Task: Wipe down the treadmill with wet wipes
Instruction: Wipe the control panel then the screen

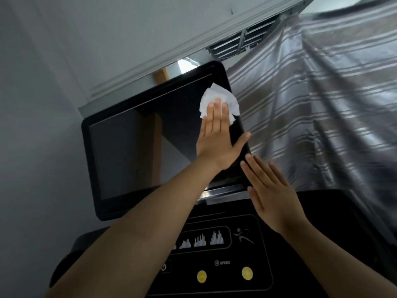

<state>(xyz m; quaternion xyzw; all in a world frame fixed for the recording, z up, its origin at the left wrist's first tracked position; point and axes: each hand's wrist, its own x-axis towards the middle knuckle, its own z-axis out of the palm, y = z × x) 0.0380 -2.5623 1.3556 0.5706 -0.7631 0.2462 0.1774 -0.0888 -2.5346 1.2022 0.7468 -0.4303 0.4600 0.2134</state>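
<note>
Wiping is in progress at the treadmill's display screen (pixel 139 151), a large dark glossy panel mounted above the control console (pixel 217 254). The left hand (pixel 217 138) lies flat, fingers straight and together, pressing a crumpled white wet wipe (pixel 209 96) against the upper right corner of the screen; the wipe is under the fingertips and is not gripped. The right hand (pixel 272 194) is also released, fingers straight, with its fingertips touching the right edge of the screen near the lower corner, apparently to steady the panel. Neither hand is clenched. The glass shows reflections of the room but no clear wet streaks, so it cannot be told how much of it has been covered. The console below, with its bar-graph programme icons (pixel 200 240), runner symbol (pixel 243 235) and two yellow speed buttons (pixel 202 276) (pixel 247 273), shows no sign of wiping that can be confirmed. Handrails, deck and belt are out of view. Judgement: the task is at an early to middle stage, with the rest of the screen, the console and the lower parts likely left to do. A striped grey curtain (pixel 322 108) hangs just beside the screen on the right, and a plain wall (pixel 43 82) stands to the left.
</note>
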